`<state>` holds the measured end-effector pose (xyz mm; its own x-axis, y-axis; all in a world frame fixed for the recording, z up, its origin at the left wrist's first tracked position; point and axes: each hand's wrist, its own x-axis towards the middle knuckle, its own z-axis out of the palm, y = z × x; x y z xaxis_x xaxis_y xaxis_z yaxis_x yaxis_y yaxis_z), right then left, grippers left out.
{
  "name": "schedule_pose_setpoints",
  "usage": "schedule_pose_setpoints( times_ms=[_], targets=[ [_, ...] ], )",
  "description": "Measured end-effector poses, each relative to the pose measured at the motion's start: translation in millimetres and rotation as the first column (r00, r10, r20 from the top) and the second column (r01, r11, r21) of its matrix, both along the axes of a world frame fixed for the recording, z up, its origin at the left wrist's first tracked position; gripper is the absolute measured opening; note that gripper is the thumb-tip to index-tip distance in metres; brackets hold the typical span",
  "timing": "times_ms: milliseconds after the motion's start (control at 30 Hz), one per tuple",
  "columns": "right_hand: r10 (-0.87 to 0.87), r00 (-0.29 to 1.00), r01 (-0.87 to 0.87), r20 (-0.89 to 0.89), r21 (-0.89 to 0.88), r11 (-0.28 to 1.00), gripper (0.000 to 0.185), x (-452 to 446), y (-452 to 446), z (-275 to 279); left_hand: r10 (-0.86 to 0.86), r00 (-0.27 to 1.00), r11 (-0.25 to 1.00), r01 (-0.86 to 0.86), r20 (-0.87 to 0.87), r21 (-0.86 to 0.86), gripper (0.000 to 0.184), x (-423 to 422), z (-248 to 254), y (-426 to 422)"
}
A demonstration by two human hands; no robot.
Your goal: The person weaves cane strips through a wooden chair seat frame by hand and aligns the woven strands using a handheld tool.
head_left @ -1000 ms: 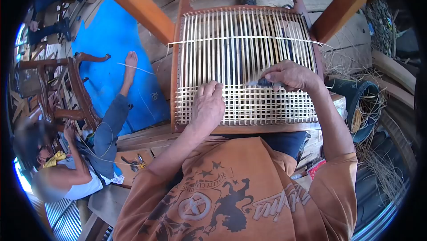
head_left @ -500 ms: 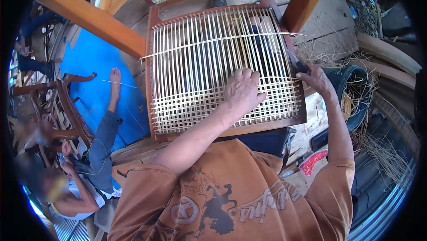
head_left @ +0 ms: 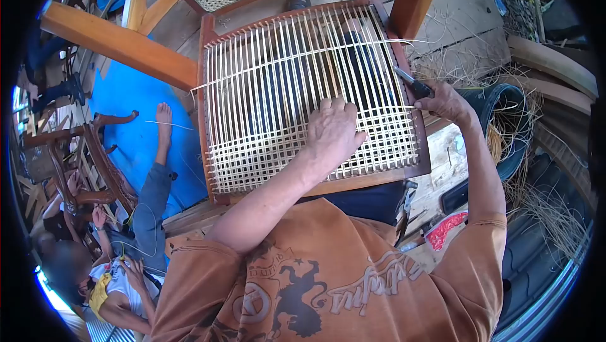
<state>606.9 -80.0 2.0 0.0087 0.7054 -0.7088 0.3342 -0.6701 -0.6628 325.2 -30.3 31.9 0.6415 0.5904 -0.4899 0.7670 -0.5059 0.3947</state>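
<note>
A wooden chair seat frame [head_left: 424, 153] carries strips of cane, woven into a grid [head_left: 252, 164] near me and mostly running lengthwise farther off. One loose cross strip [head_left: 297, 56] spans the far part and sticks out past both sides. My left hand [head_left: 331, 130] lies flat on the woven edge, fingers spread and nothing held. At the right rail, my right hand [head_left: 447, 103] is closed round a dark-handled pointed tool [head_left: 413, 82], its metal tip up and left. A strip end meets the fingers of this hand.
A co-worker [head_left: 120, 279] sits at the lower left beside a carved chair frame [head_left: 101, 159], one foot on a blue sheet [head_left: 129, 86]. Wooden beams [head_left: 120, 45] rise near the seat. A dark bucket [head_left: 511, 112] with cane strips stands right. A red packet [head_left: 445, 228] lies below it.
My right hand has gone from the middle of the weave to the right rail with the tool. My left hand has shifted right along the weave. The view has turned and shifted.
</note>
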Motion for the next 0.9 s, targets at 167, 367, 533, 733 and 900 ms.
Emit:
schedule_pose_setpoints(
  times_ms=[167,367,533,733,900],
  targets=[
    [0.071,0.995,-0.072,0.070,0.011,0.997,0.035,3,-1,-5,-0.025,0.991,0.999,0.029,0.132,-0.028,0.056,41,0,-6],
    [0.079,0.994,-0.079,0.081,-0.004,0.997,0.038,1,7,-1,-0.040,0.997,0.999,0.041,0.072,-0.024,0.052,48,-12,-9],
    [0.158,0.983,-0.164,0.091,0.059,0.985,0.039,10,3,-17,-0.069,0.995,0.994,0.074,0.066,-0.074,0.048,47,-4,-6],
    [0.160,0.982,-0.161,0.098,-0.004,0.987,0.031,1,12,9,-0.098,0.983,0.995,0.100,0.152,-0.008,0.042,55,-4,-11],
    [0.194,0.975,-0.196,0.107,0.010,0.980,0.033,6,14,3,-0.028,0.981,0.998,0.039,0.192,-0.055,0.039,68,-12,-15]
  ],
)
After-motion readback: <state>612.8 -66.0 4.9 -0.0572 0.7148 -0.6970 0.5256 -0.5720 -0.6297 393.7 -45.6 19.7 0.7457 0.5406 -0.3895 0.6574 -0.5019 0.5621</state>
